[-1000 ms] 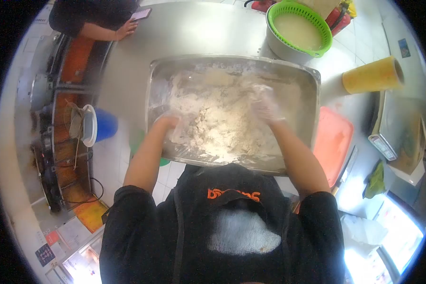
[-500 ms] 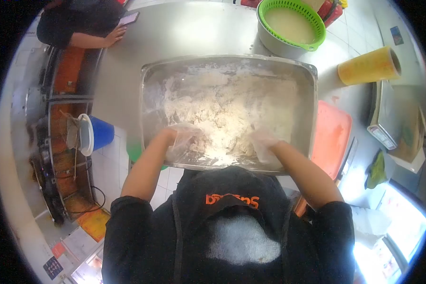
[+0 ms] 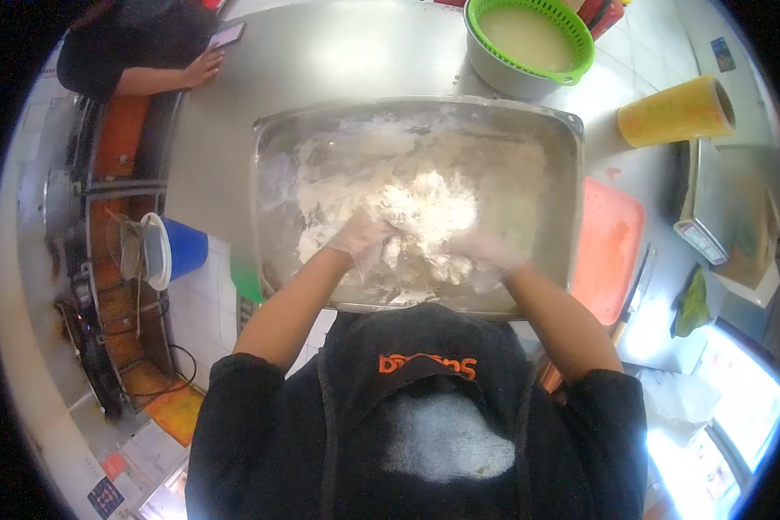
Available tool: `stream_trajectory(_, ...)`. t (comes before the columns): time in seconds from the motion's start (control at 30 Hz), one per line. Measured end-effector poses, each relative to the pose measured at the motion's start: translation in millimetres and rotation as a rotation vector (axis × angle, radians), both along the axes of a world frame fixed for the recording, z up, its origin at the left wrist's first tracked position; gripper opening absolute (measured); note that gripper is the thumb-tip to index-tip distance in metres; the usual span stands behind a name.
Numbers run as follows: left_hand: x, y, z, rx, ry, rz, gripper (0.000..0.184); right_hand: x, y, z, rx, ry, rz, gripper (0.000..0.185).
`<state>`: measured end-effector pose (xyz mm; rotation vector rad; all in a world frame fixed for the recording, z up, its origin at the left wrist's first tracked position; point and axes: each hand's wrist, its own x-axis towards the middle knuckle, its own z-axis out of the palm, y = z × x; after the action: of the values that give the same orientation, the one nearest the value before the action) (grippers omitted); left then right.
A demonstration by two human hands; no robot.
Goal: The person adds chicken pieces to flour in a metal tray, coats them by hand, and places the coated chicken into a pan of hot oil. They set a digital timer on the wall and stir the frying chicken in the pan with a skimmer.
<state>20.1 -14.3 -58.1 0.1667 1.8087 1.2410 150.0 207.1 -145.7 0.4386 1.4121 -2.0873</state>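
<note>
Pale, lumpy dough lies inside the tray; left hand and right hand touch it. I cannot tell their spread.

Tbl w/ lg pan, bowl, roll

Pale tiled floor shows beside 1 metal table reflecting bright light.

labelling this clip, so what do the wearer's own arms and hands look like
The left hand and right hand both wear thin, clear plastic gloves that look loose near the wrists. Black short sleeves leave the forearms bare. No marking shows on the sleeves. The fingers are too blurred for finer detail.
</note>
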Motion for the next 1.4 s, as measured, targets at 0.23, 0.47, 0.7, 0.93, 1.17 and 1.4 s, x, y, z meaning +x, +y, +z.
stream_trajectory(0.23,-18.3,-24.6,56.9,-0.341,0.323,-0.345,0.044,-35.5,-9.1,133.3,0.814,0.055,0.367,0.059)
stream_trajectory(0.47,-47.0,-33.5,89.7,-0.648,0.274,-0.179,0.059,-69.4,13.7,69.1,0.940,0.171,0.173,0.050)
stream_trajectory(0.7,-40.9,12.8,51.3,-0.426,0.220,-0.103,0.075,-84.2,-40.5,33.4,0.987,0.408,0.463,0.044)
stream_trajectory(0.93,-43.6,-4.6,87.7,-0.408,-0.048,-0.040,0.065,-87.7,20.1,81.0,0.454,0.238,0.160,0.041)
stream_trajectory(1.17,-43.0,-33.8,85.5,-0.479,0.342,-0.046,0.054,-87.7,7.4,98.3,1.116,0.507,0.398,0.061)
stream_trajectory(1.4,12.3,8.7,126.0,-0.243,0.571,-0.296,0.046,-81.5,-39.4,71.8,0.050,0.517,-0.266,0.071)
